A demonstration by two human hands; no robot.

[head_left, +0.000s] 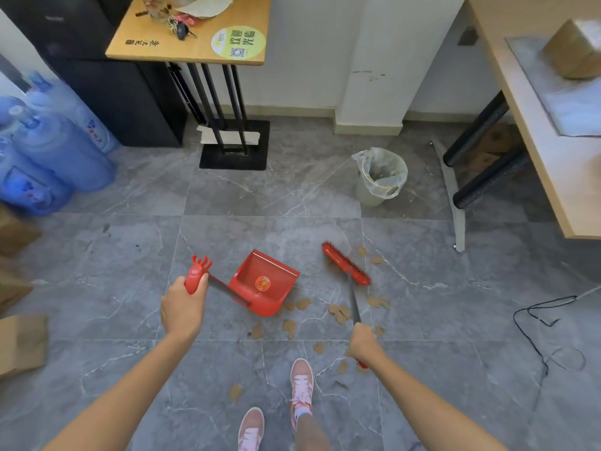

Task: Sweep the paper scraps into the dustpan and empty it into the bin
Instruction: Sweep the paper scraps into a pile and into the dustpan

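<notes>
Our left hand (182,307) grips one dustpan (263,284), right hand (364,345) grips one broom (346,265); roughly fifteen paper scraps (340,312), one bin (380,177).

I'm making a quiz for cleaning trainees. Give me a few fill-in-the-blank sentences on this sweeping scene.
1. The left hand grips the handle of the red ____.
2. The right hand holds the ____ by its handle.
3. The paper scraps lie on the ____, outside the dustpan.
4. The bin is lined with a clear plastic ____.

Missing words: dustpan; broom; floor; bag
</notes>
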